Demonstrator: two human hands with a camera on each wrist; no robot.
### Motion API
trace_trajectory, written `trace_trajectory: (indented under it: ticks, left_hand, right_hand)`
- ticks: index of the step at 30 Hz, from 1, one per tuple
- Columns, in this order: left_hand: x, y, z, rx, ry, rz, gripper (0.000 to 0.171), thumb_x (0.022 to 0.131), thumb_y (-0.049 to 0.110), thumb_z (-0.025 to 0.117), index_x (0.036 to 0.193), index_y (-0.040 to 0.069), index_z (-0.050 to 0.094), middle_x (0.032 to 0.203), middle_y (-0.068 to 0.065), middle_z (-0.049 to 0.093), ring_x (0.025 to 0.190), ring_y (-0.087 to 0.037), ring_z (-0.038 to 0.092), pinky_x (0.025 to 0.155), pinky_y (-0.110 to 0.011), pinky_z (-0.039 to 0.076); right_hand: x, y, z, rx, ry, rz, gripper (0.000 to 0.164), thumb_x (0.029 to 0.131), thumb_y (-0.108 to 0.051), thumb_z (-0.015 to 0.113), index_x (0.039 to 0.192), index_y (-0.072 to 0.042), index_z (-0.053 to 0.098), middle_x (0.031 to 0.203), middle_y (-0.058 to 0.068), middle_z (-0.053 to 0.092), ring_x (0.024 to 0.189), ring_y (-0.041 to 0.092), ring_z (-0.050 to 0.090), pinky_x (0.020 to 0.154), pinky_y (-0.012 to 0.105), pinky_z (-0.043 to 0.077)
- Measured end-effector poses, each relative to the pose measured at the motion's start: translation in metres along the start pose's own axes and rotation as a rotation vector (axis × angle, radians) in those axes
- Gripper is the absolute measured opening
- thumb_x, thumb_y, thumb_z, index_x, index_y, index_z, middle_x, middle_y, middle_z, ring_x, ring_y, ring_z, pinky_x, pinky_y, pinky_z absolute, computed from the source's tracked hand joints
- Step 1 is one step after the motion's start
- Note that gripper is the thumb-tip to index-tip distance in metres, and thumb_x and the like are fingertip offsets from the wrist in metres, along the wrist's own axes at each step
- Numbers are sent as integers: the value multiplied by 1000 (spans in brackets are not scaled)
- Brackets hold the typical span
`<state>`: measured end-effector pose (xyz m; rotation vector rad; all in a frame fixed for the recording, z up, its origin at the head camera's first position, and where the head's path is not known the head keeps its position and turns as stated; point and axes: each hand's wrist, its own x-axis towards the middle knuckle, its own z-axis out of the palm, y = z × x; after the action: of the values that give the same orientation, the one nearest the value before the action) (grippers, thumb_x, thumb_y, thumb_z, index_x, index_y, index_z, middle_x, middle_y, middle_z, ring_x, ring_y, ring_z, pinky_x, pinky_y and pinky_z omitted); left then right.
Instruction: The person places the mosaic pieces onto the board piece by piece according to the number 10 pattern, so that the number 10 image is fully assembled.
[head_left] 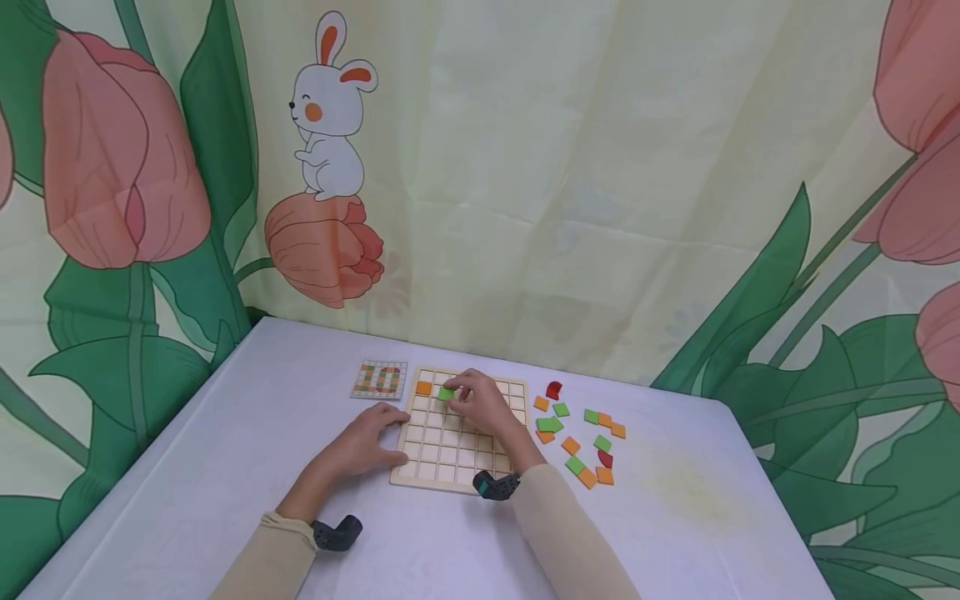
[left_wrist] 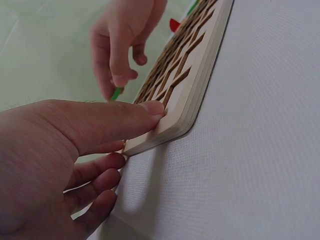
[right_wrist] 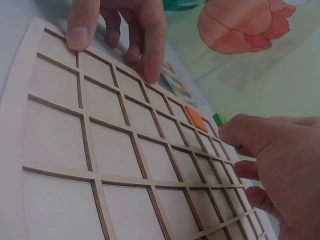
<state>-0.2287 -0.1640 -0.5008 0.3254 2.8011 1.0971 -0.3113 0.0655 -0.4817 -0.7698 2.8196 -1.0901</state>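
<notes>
A light wooden grid board [head_left: 450, 485] lies on the table, with an orange square tile [head_left: 423, 388] in a cell near its far left corner. Between thumb and fingers my right hand [head_left: 482, 404] pinches a green square tile [head_left: 446, 393], just right of the orange one; the right wrist view shows this green tile [right_wrist: 219, 120] tilted above the board. My left hand [head_left: 362, 442] rests at the board's left edge. Its thumb [left_wrist: 145, 111] presses on the wooden rim, and the other fingers, loosely bent, lie along the side in the left wrist view.
A small pattern card [head_left: 379, 379] with a coloured grid lies beyond the board's left side. Right of the board, several loose green tiles [head_left: 561, 409], orange tiles [head_left: 570, 445] and red curved pieces [head_left: 553, 390] are scattered. A printed curtain [head_left: 525, 208] hangs behind the table.
</notes>
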Motion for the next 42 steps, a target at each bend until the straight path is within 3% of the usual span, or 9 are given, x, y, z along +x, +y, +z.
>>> trace_trajectory:
  ticks: [16,29,42]
  left_hand:
    - [-2,2,-1,-3,3,-1,64,73,26,84,131,14,59,129,-5,54,126,-27,50,105,-49,43]
    - [-1,2,-1,-2,6,0,64,73,25,84,131,14,59,126,-3,55,124,-25,50,104,-47,44]
    - [-1,3,0,2,4,-11,64,74,26,84,131,15,59,127,-4,55,125,-26,50,105,-48,43]
  right_hand:
    - [11,1,8,-63,-2,43,26,88,-17,71,113,-13,72,106,2,65,76,9,53,62,20,45]
    - [17,2,14,-50,-1,93,24,89,-16,69,113,-14,72,108,2,63,74,11,50,59,21,41]
    - [27,-2,13,-41,-8,159,18,86,-12,72,103,-11,75,103,5,62,88,16,56,77,30,49]
